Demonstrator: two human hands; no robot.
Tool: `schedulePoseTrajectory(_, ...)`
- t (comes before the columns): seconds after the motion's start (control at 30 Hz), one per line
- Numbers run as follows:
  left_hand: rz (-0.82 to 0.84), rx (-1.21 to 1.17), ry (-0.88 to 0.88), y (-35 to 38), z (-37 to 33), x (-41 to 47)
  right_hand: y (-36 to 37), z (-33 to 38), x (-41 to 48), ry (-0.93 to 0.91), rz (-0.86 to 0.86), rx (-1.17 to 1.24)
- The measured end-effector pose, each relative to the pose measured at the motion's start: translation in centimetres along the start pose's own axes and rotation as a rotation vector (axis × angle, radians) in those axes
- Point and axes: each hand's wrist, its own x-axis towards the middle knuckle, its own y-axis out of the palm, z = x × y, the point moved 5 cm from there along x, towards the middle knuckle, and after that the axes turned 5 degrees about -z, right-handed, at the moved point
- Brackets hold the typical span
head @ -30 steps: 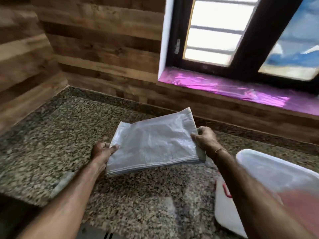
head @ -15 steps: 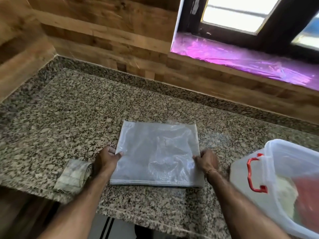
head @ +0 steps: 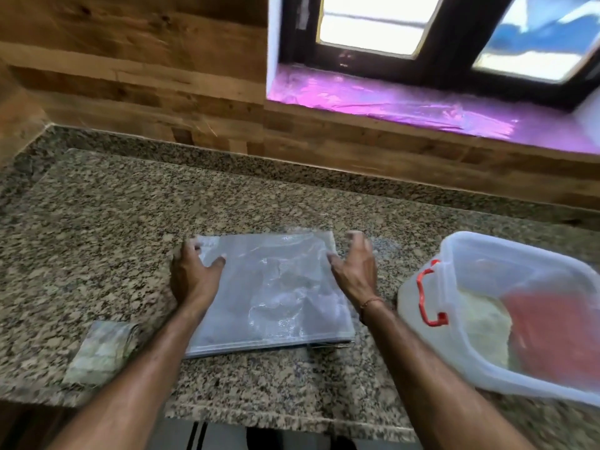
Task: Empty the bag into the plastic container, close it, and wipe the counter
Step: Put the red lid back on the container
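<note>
The empty grey-white bag [head: 276, 293], folded flat, lies on the granite counter [head: 130, 222] in front of me. My left hand [head: 194, 271] rests on the bag's left edge with the thumb lying on the bag. My right hand [head: 355, 267] is at the bag's right edge, fingers spread and relaxed, holding nothing. To the right stands the clear plastic container [head: 454, 251] with a red handle [head: 428, 297]; its lid is on, and white and red contents show through. A folded cloth [head: 100, 352] lies at the near left of the counter.
A wood-panelled wall runs behind the counter, and a window sill [head: 406, 105] covered in purple film sits at the back right. The counter's front edge [head: 259, 420] is close below my forearms. Bare granite stretches to the left and behind the bag.
The bag came down from the air and now lies flat on the counter. Both hands have slid forward along its side edges, and the right hand has opened.
</note>
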Motion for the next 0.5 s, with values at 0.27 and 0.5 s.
schedulePoseTrajectory(0.27, 0.097, -0.15, 0.364, 3.8, -18.3, -7.6, -14.8, 1.4, 1.3, -0.196, -0.225, 0.105)
schedulePoseTrajectory(0.5, 0.123, -0.113, 0.577, 9.4, -29.6, -21.7, -27.9, -10.4, 2.0, -0.191, -0.352, 0.073)
